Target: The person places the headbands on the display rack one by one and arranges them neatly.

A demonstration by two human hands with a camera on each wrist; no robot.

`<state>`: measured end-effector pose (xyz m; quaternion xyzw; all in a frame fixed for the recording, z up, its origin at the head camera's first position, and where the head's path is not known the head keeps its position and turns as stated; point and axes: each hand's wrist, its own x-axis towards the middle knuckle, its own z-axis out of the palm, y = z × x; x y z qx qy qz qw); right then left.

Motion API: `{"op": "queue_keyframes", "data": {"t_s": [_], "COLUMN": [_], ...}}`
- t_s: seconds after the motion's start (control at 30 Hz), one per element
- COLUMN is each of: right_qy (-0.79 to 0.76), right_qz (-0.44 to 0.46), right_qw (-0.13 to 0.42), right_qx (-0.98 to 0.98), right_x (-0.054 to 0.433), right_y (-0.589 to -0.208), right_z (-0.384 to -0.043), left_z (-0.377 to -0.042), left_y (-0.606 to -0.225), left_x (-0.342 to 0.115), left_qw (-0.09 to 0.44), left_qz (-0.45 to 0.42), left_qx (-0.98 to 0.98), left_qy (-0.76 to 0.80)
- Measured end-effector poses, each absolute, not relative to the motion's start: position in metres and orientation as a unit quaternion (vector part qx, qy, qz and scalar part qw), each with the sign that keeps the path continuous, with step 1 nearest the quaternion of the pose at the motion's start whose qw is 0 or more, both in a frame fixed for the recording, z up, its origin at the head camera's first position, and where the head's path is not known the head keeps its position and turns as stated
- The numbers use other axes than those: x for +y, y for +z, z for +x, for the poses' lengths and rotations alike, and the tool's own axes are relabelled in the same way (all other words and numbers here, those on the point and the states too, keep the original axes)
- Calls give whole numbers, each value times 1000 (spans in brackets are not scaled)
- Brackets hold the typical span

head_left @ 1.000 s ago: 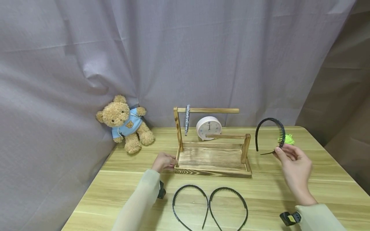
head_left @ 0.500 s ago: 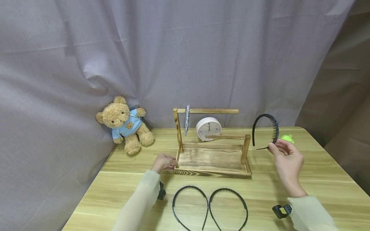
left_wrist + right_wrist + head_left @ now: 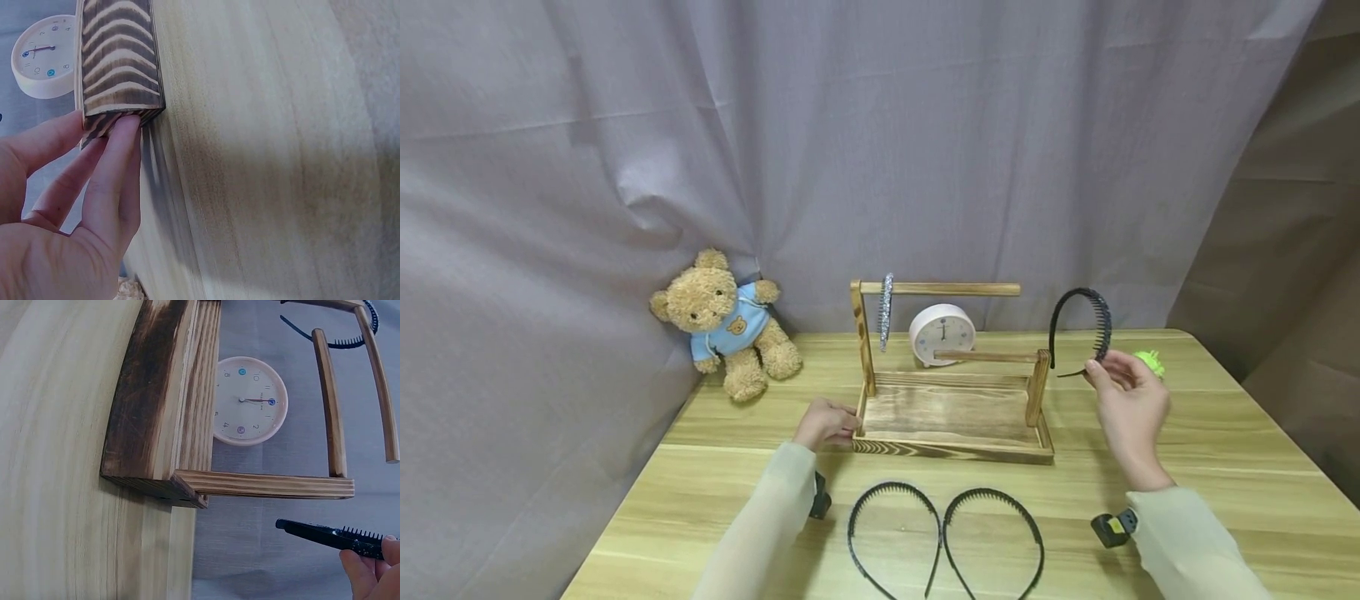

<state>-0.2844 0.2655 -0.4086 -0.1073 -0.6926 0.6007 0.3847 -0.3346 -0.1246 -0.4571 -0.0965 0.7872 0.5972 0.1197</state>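
- One black headband [image 3: 1102, 323], raised right of the wooden rack [image 3: 955, 452], is pinched near its end between the right hand's [image 3: 1133, 410] thumb and fingers.
- Left hand [image 3: 826, 422] grips the rack's left end, thumb opposite fingers.
- Glittery headband [image 3: 885, 312] hangs on the rack's upper bar.
- Two dark headbands [image 3: 940, 531] lie touching in front.
- Pale clock [image 3: 942, 332] stands behind, near the tabletop's [image 3: 715, 500] back edge.
- Teddy bear [image 3: 730, 327]: back left corner; green object [image 3: 1151, 363]: toward back right.
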Motion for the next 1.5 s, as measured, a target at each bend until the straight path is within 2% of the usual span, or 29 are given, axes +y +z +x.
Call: {"op": "queue_keyframes", "data": {"t_s": [0.37,1.5], "right_qy": [573,566], "right_qz": [-113,-66], "right_qw": [370,394], "right_qx": [-723,-721], "right_x": [261,230], "right_y": [-408,-392], "right_z": [-294,-317], "left_z": [-335,-336], "left_y": [-458,-458], "left_x": [-125,-126], "left_qw": [120,120], "left_qz": [-96,-101], "left_qx": [788,787], "left_qy": [596,596]}}
